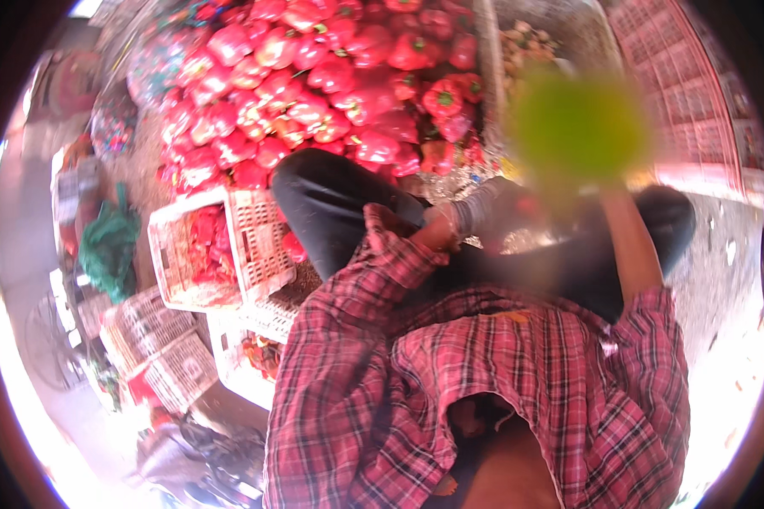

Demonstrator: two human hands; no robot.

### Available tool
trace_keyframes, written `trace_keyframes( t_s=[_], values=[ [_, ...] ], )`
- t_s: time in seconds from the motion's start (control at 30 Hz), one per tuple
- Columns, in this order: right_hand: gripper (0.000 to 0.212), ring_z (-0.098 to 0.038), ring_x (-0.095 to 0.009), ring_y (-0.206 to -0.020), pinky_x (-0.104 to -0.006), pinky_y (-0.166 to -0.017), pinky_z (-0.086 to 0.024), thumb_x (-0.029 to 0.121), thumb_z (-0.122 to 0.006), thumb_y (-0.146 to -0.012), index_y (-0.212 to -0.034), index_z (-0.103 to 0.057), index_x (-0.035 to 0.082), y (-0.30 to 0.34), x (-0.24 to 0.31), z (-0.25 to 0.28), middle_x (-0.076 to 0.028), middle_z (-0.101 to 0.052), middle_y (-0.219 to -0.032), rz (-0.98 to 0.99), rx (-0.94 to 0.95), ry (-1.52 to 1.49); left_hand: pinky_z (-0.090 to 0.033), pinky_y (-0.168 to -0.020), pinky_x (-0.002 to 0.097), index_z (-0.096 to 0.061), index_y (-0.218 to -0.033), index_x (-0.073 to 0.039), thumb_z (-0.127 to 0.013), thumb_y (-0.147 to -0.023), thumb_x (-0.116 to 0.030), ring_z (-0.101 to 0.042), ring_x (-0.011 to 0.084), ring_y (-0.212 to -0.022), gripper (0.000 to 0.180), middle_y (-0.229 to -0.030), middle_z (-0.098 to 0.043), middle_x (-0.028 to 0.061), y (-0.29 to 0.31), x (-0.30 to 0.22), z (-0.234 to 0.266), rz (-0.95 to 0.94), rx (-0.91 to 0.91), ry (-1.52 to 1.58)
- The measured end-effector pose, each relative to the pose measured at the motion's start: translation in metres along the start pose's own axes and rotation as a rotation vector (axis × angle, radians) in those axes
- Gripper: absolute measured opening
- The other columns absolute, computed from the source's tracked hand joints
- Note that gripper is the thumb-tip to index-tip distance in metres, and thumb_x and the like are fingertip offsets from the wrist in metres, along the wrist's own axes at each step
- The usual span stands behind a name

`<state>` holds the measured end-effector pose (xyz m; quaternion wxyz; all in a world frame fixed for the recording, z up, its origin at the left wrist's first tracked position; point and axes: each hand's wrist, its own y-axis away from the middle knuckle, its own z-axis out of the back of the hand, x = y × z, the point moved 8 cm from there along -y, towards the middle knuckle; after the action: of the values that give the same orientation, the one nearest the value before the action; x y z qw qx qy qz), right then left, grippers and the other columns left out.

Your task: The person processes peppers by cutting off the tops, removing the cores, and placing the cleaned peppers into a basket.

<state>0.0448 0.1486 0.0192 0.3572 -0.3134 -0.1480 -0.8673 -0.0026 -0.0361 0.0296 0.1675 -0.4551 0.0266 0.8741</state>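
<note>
My left hand (486, 206), in what looks like a grey striped glove, is over my lap between my bent knees. Its fingers run into a blurred patch with a reddish smear beside them, so I cannot tell what they hold. My right forearm (632, 242) reaches up toward a large out-of-focus green-yellow blob (579, 127), which covers my right hand. What the blob is does not show. Nearest to both hands, past my legs, lies a big heap of red bell peppers (331, 76), some with green stems.
Pale scraps (437, 185) litter the ground by my hands. A crate of cut pieces (526, 42) stands beyond the blob, with a red plastic crate (679, 85) to its right. White crates holding red pieces (210, 246) stand at my left, near a green mesh bag (110, 246).
</note>
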Motion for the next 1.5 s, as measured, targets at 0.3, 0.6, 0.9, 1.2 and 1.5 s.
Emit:
trace_keyframes(
  t_s=[0.3, 0.6, 0.9, 1.2, 1.5],
  values=[
    [0.035, -0.056, -0.009, -0.065, -0.0201, -0.056, -0.045, 0.020, -0.062, -0.085, -0.115, -0.060, 0.003, 0.024, 0.094, -0.047, -0.004, -0.062, -0.084, -0.264, 0.194, -0.594, -0.048, -0.076, 0.0250, -0.057, -0.105, -0.003, -0.051, -0.095, -0.021, -0.060, 0.0125, -0.087, 0.022, -0.094, -0.064, 0.0060, 0.064, 0.046, 0.079, -0.015, -0.693, 1.114],
    [0.031, -0.043, -0.002, -0.047, -0.0162, -0.040, -0.031, 0.022, -0.048, -0.095, -0.115, -0.061, 0.004, 0.055, 0.120, -0.049, -0.005, -0.067, -0.093, -0.127, 0.201, -0.608, -0.049, -0.082, 0.0308, -0.054, -0.123, -0.007, -0.056, -0.091, -0.039, -0.058, 0.0199, -0.097, 0.046, -0.111, -0.058, 0.0090, 0.358, 0.094, 0.253, 0.005, -1.393, 0.972],
    [0.038, -0.052, -0.007, -0.063, -0.0172, -0.046, -0.039, 0.033, -0.047, -0.095, -0.114, -0.059, 0.002, 0.089, 0.046, -0.106, -0.008, -0.063, -0.093, -0.523, 0.201, -0.703, -0.052, -0.058, 0.0345, -0.067, -0.102, -0.007, -0.069, -0.081, -0.043, -0.063, 0.0226, -0.069, 0.041, -0.085, -0.068, 0.0103, 0.654, 0.109, 0.202, 1.128, -1.364, -0.796],
    [0.019, -0.045, -0.005, -0.046, -0.0177, -0.038, -0.031, 0.022, -0.062, -0.087, -0.092, -0.061, 0.004, 0.100, 0.020, -0.117, -0.004, -0.063, -0.075, -0.754, 0.051, -0.678, -0.050, -0.082, 0.0394, -0.061, -0.113, 0.000, -0.070, -0.078, -0.040, -0.062, 0.0283, -0.093, 0.054, -0.104, -0.065, 0.0145, 0.609, 0.379, -0.060, 1.894, -1.401, 0.213],
    [0.021, -0.044, -0.003, -0.044, -0.0187, -0.035, -0.029, 0.026, -0.061, -0.087, -0.090, -0.063, 0.006, 0.091, 0.047, -0.124, -0.001, -0.059, -0.069, -0.662, 0.163, -0.442, -0.049, -0.083, 0.0450, -0.058, -0.121, -0.014, -0.068, -0.077, -0.047, -0.059, 0.0296, -0.103, 0.056, -0.114, -0.063, 0.0115, 0.607, 0.408, -0.087, 0.909, -1.971, 1.245]
  ],
)
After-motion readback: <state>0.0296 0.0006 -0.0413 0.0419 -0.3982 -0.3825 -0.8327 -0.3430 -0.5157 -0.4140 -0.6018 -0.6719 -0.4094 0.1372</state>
